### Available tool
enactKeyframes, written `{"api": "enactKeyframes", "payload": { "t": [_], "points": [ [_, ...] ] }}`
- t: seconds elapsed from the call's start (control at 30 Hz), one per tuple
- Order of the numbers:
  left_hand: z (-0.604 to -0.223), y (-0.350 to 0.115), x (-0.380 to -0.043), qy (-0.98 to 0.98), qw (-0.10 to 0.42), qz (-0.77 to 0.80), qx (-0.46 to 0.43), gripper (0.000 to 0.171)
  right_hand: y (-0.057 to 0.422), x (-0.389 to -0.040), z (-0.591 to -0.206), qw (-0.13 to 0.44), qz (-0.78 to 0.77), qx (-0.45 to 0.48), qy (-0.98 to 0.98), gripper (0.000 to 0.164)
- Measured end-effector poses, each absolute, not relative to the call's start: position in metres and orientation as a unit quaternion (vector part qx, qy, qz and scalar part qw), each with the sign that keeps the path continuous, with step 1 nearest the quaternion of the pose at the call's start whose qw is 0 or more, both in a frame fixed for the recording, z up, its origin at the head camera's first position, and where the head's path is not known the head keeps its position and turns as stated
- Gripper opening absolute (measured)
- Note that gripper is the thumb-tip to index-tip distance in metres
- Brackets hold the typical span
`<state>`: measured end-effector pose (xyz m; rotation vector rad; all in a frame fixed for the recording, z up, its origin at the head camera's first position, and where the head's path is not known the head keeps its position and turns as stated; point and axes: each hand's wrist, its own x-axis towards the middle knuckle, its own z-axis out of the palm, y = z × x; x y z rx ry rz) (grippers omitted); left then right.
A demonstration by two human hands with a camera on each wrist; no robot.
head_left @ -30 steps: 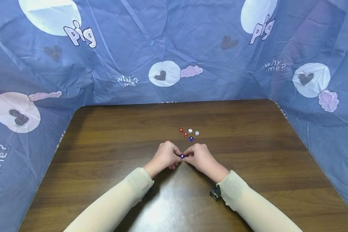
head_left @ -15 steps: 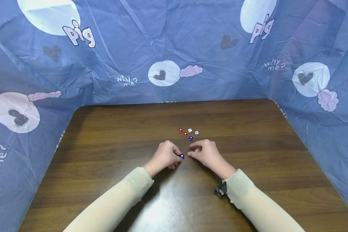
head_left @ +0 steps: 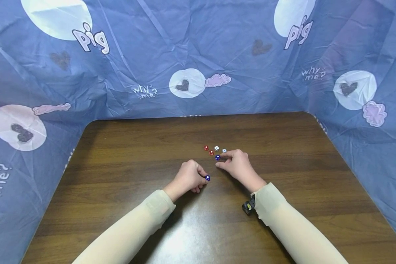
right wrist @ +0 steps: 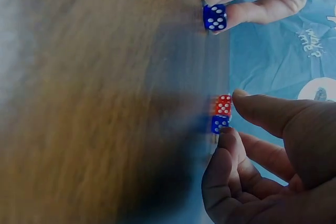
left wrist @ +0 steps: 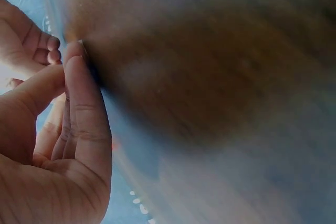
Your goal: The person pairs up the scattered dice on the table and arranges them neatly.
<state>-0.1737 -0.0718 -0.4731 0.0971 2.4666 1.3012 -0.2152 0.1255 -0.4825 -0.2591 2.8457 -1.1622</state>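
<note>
Blue die [head_left: 207, 178] is pinched between thumb and index of the left hand [head_left: 189, 175], near the middle of the brown wood-grain bench [head_left: 135, 146]; can't tell if it's resting on the surface. Right hand [head_left: 238, 165] is part open, grips nothing — thumb and index parted, index tip just right of the second blue die [head_left: 217, 157], contact unclear; thumb sits on its near side, apart. That die is farther and slightly right of the held one. Just far-left of it: near red die [head_left: 211, 153], then far red die [head_left: 206, 148]. White die [head_left: 216, 148] lies directly beyond; other white die [head_left: 224, 150] is far-right, just past the right index. Black device [head_left: 248, 206] on right wrist — printed blue cloth [head_left: 184, 47] behind.
</note>
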Motion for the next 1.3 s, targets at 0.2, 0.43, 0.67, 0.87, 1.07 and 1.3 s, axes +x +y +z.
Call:
{"api": "enactKeyframes", "payload": {
  "t": [0.2,0.43,0.67,0.87,1.07,1.3],
  "points": [
    [-0.474,-0.073,-0.173,0.868,0.179,0.463,0.027,0.006,0.119,-0.221,-0.485,0.025,-0.362,-0.077,0.929,0.037],
    [-0.475,-0.073,-0.173,0.864,0.181,0.47,0.021,0.006,0.113,-0.224,-0.483,0.021,-0.345,-0.063,0.936,0.033],
    [-0.474,-0.073,-0.174,0.857,0.182,0.482,0.021,0.007,0.109,-0.227,-0.478,0.037,-0.338,-0.039,0.94,0.031],
    [-0.474,-0.073,-0.172,0.851,0.184,0.491,0.02,0.006,0.107,-0.227,-0.479,0.043,-0.331,-0.032,0.942,0.025],
    [-0.474,-0.073,-0.172,0.855,0.184,0.485,0.025,0.005,0.107,-0.227,-0.48,0.039,-0.334,-0.033,0.941,0.019],
    [-0.473,-0.074,-0.172,0.858,0.187,0.478,0.029,0.005,0.108,-0.227,-0.481,0.03,-0.331,-0.038,0.942,0.017]
  ]
}}
